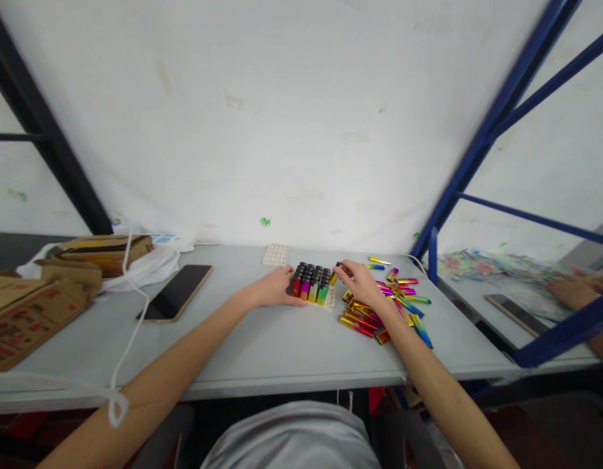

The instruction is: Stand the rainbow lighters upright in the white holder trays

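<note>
Several shiny, multicoloured lighters (311,286) with black tops stand upright in tight rows on a white tray with round cells (330,299). My left hand (276,286) is wrapped round the left side of this block, thumb along the front and fingers behind. At the block's right side, my right hand (356,277) pinches one yellow lighter (334,278) near its black top. Loose metallic lighters (362,320) lie in a pile under and beyond my right forearm, in gold, red, purple, green and blue.
A second white tray (275,254) lies near the wall. To the left are a black phone (176,293), cardboard boxes (32,316), a white bag (157,266) and a hanging white cord (130,277). Right of a blue frame (477,146), another person's hands (575,290) work beside a phone (516,314).
</note>
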Motion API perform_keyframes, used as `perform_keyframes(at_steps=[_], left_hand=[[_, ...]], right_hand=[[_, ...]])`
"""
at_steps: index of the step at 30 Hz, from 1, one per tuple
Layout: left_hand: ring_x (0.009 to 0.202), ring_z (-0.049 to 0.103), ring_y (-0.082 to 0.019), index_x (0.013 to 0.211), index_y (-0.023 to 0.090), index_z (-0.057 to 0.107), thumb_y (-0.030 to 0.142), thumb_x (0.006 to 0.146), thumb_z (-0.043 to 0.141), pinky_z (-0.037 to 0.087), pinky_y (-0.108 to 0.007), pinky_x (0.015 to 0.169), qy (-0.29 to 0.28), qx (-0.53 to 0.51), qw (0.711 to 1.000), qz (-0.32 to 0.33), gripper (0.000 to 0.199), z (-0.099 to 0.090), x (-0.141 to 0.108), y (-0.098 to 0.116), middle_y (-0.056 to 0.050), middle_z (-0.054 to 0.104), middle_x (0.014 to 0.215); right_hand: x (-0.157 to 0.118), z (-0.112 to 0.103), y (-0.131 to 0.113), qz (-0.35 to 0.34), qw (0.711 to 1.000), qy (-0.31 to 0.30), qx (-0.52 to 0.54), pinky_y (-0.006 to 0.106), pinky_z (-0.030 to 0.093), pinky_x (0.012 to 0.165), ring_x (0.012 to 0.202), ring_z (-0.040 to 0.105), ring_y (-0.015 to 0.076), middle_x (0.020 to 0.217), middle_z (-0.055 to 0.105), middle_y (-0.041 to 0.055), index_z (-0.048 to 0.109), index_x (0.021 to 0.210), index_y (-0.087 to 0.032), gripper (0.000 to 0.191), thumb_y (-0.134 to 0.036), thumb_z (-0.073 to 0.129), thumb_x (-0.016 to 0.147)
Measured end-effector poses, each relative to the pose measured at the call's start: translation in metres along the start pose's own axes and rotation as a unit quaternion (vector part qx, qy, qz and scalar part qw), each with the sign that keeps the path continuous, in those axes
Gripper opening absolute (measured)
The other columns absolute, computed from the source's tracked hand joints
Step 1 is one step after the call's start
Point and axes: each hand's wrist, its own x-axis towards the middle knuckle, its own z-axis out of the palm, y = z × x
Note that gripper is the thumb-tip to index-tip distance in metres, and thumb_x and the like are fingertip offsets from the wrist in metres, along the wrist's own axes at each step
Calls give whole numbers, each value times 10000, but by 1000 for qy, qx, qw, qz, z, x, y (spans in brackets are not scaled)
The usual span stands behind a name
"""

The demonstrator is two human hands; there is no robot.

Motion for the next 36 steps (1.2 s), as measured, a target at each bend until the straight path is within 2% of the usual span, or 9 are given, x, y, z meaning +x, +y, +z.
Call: perform_keyframes(at_steps=[16, 20, 23, 25, 27, 29, 32, 34, 36], left_hand=[[1130, 635, -342, 1162, 176, 713, 733, 792, 766, 505, -425, 1036, 0, -3, 1000, -9, 671, 0, 0, 0, -137, 674, 1185], [1121, 630, -345, 1141, 177, 716, 726, 784, 775, 514, -439, 1030, 1, -1, 1000, -9, 658, 0, 0, 0, -140, 669, 1176], [1089, 628, -330, 1101, 177, 712, 747, 790, 758, 522, -432, 1017, 2, 2, 1000, -5, 651, 1, 0, -1, -138, 668, 1153], [1082, 625, -320, 1081, 185, 707, 768, 799, 736, 522, -421, 1017, 1, 2, 1000, -1, 648, 1, 0, -2, -131, 670, 1148], [1091, 623, -321, 1064, 186, 706, 782, 799, 726, 518, -419, 1024, -4, 3, 1000, -4, 653, 2, 0, -3, -133, 667, 1159], [1096, 626, -325, 1066, 180, 707, 787, 792, 729, 514, -424, 1033, -6, 2, 1000, -10, 666, 2, 0, -4, -139, 664, 1174], [1111, 626, -331, 1092, 180, 706, 800, 785, 724, 504, -425, 1044, -3, -3, 1000, -10, 692, 4, 0, -6, -141, 666, 1187], [1121, 621, -330, 1109, 184, 702, 813, 792, 707, 499, -421, 1047, -1, -6, 1000, -6, 705, 5, 0, -7, -139, 667, 1194], [1125, 617, -325, 1122, 186, 699, 816, 799, 697, 496, -419, 1048, -1, -8, 1000, 0, 708, 6, 0, -8, -139, 665, 1206]], right_hand=[[0, -4, 5, -41, 995, -94, -6, 286, 364, 667, 675, 542, 175, 724, 600, 3, 567, 817, -212, 375, -448, 486, 1096], [0, -5, 7, -28, 993, -113, 9, 286, 378, 663, 677, 546, 178, 720, 601, 0, 603, 816, -206, 420, -527, 514, 1071], [-2, -8, 9, 0, 989, -131, 71, 289, 441, 702, 726, 601, 188, 780, 658, 7, 677, 958, -206, 471, -584, 428, 1090], [-2, -11, 13, 23, 988, -111, 104, 302, 485, 766, 773, 646, 195, 821, 693, 13, 694, 1106, -212, 527, -558, 298, 1124], [-1, -13, 22, 42, 994, -58, 83, 320, 506, 810, 786, 671, 205, 818, 705, 25, 697, 1154, -206, 544, -504, 243, 1134], [2, -16, 37, 56, 998, 9, 8, 347, 518, 849, 818, 687, 229, 848, 725, 58, 706, 1117, -190, 466, -448, 319, 1117], [3, -20, 65, 72, 988, 80, -109, 407, 521, 978, 990, 702, 286, 1032, 763, 154, 716, 1115, -152, 330, -323, 441, 1052], [1, -23, 84, 108, 977, 89, -160, 437, 500, 1064, 1107, 693, 311, 1169, 748, 217, 711, 1191, -106, 352, -244, 433, 1025], [-4, -24, 101, 151, 967, 69, -193, 446, 475, 1125, 1223, 668, 321, 1299, 711, 254, 690, 1283, -62, 407, -178, 425, 997]])
